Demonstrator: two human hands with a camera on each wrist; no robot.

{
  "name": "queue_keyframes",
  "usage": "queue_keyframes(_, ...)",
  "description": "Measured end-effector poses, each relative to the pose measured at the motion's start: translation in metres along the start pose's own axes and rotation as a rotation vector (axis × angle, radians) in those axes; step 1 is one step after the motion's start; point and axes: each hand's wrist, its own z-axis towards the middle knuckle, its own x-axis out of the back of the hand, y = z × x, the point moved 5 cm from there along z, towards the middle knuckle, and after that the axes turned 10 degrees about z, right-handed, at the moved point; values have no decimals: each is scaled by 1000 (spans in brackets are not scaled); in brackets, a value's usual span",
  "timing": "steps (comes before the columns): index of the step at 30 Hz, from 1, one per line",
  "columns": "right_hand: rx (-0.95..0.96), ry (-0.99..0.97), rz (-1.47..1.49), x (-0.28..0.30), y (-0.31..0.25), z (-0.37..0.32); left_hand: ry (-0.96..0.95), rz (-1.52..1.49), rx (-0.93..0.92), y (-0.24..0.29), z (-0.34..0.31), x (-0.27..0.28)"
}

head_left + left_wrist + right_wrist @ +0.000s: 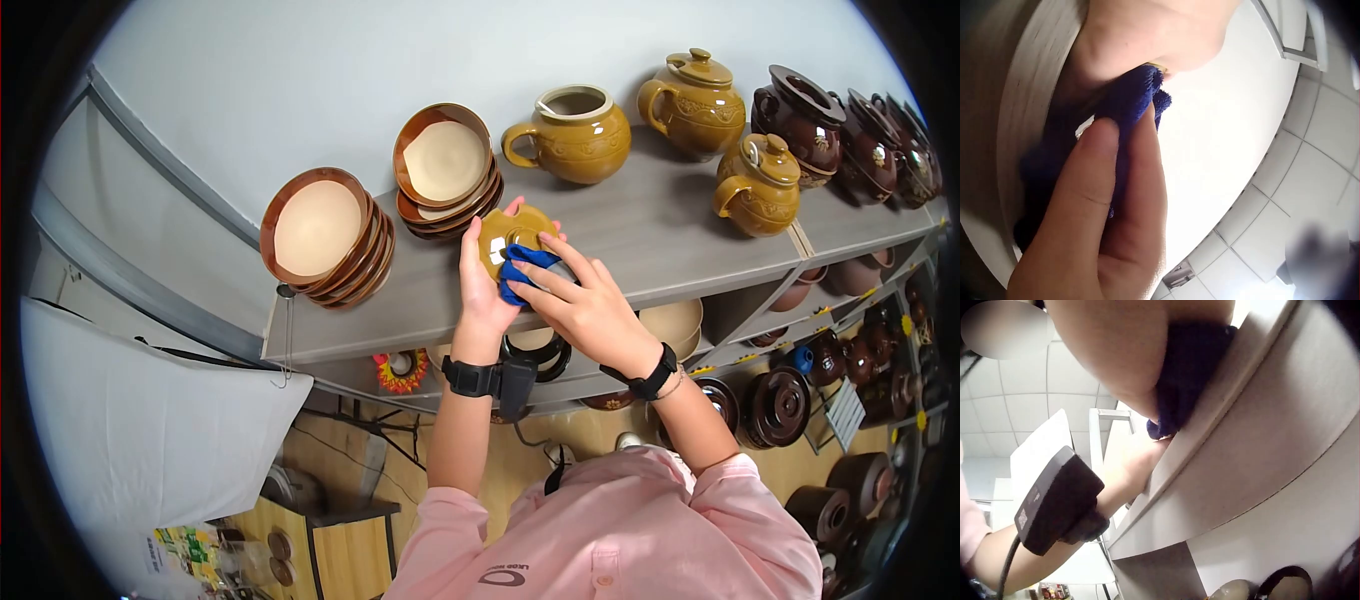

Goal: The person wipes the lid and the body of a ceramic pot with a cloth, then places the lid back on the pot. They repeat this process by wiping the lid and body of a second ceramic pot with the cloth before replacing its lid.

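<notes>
In the head view my left hand [485,290] holds a glazed mustard-yellow pot lid [508,225], thumb on one side and fingertips showing past its far edge. My right hand [595,310] holds a blue cloth [530,262] against the lid's face; its thumb is hidden there. Up close in the left wrist view, the left thumb and a finger [1144,187] lie by the blue cloth [1129,100], which covers most of the lid. The right wrist view shows the cloth [1191,369] bunched under the right hand [1116,356]. Behind the hands stands a matching yellow pot [580,145], its mouth uncovered.
Two stacks of brown-rimmed bowls [320,230] stand left on the grey shelf [640,230]. Lidded yellow pots [700,105] and dark brown pots [800,125] line the right. A wire whisk-like tool [288,330] hangs at the shelf's left end. More pottery sits below.
</notes>
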Motion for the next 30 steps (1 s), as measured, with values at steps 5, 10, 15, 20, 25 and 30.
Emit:
queue_keyframes(5,-31,4,45,7,1,-4,-31,-30,-6,0,1,2)
queue_keyframes(10,-166,169,42,12,13,-9,4,-118,-24,4,-2,2)
queue_keyframes(15,-330,350,213,10,24,-6,40,33,-35,3,-2,0)
queue_keyframes(20,-246,462,308,16,15,9,22,139,-78,5,-4,-12)
queue_keyframes(25,-52,241,60,-9,-4,3,-17,68,-5,1,-2,-2)
queue_keyframes(30,-40,225,91,-7,-6,-8,-8,102,0,0,0,-4)
